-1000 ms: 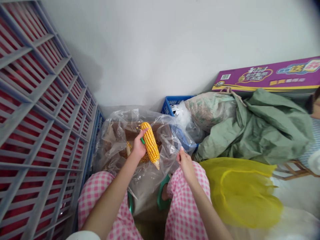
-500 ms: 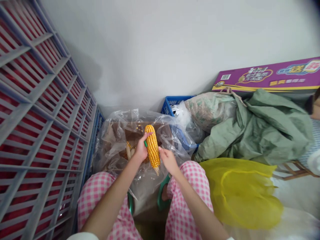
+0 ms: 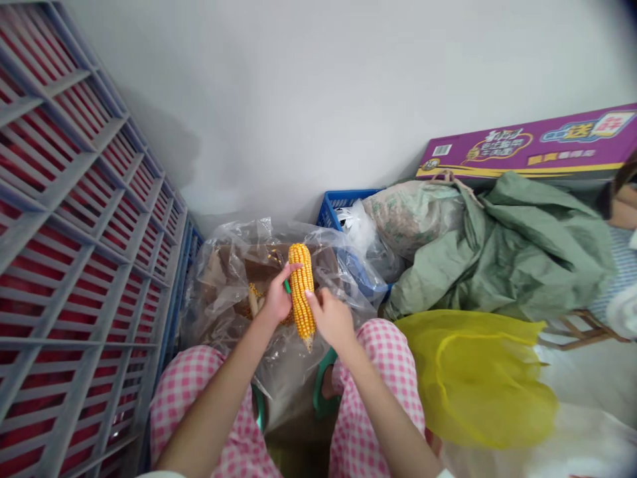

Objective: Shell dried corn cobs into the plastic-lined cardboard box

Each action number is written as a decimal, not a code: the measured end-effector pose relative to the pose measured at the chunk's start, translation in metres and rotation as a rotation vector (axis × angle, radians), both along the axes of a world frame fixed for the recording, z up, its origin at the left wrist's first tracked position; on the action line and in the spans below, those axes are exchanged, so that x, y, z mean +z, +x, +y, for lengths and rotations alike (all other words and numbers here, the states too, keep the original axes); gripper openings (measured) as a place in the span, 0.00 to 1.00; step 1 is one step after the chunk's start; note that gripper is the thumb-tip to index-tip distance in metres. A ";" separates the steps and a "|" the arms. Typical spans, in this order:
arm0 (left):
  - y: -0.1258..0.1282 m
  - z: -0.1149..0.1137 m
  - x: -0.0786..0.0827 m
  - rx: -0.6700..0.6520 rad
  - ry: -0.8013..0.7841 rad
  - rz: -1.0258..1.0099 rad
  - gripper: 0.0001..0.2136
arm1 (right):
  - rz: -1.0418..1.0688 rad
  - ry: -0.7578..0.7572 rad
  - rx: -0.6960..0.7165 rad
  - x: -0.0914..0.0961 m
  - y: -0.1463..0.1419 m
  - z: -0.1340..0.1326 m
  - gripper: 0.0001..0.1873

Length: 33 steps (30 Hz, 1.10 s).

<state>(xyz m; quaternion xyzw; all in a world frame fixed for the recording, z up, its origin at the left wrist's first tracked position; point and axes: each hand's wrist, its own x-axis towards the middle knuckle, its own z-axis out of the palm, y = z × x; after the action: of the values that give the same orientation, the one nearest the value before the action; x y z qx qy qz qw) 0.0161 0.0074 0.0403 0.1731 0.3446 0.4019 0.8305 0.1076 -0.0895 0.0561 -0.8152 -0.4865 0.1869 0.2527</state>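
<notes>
Grey slatted crates (image 3: pixel 74 232) wall in the left side, while a green sack (image 3: pixel 522 252) and a yellow mesh bag (image 3: pixel 478 372) crowd the right. A clear plastic bag (image 3: pixel 223 265) lines a brown box holding loose kernels. The purple carton (image 3: pixel 527 146) carries print too small to read. Above the bag, the left hand (image 3: pixel 277 302) and the right hand (image 3: pixel 332 320) both clamp the upright corn cob (image 3: pixel 301 292).
</notes>
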 end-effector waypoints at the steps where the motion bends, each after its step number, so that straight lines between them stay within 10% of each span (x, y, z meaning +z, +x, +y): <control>1: 0.001 -0.001 -0.002 0.006 0.000 0.006 0.08 | -0.134 -0.056 0.050 0.000 -0.007 0.006 0.23; 7: 0.004 -0.001 -0.008 0.061 -0.033 0.032 0.07 | -0.203 -0.040 0.140 -0.019 -0.012 0.013 0.19; 16: -0.003 0.004 0.001 -0.029 -0.059 -0.101 0.08 | 1.179 0.435 -0.304 -0.006 0.021 -0.006 0.25; 26: -0.002 0.001 0.000 0.054 -0.037 -0.114 0.07 | 0.118 0.100 0.027 -0.003 -0.003 0.010 0.19; 30: -0.002 -0.001 0.000 0.042 -0.039 -0.171 0.07 | 0.142 0.198 0.095 -0.005 -0.015 0.018 0.16; 33: -0.003 -0.002 0.007 -0.007 -0.079 -0.194 0.07 | 0.554 0.323 0.012 0.005 -0.009 0.008 0.17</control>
<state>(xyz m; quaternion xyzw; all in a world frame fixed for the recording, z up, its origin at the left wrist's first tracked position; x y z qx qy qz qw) 0.0132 0.0054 0.0468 0.1018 0.2778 0.3999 0.8675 0.0985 -0.0819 0.0612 -0.6796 -0.4273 0.3237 0.5007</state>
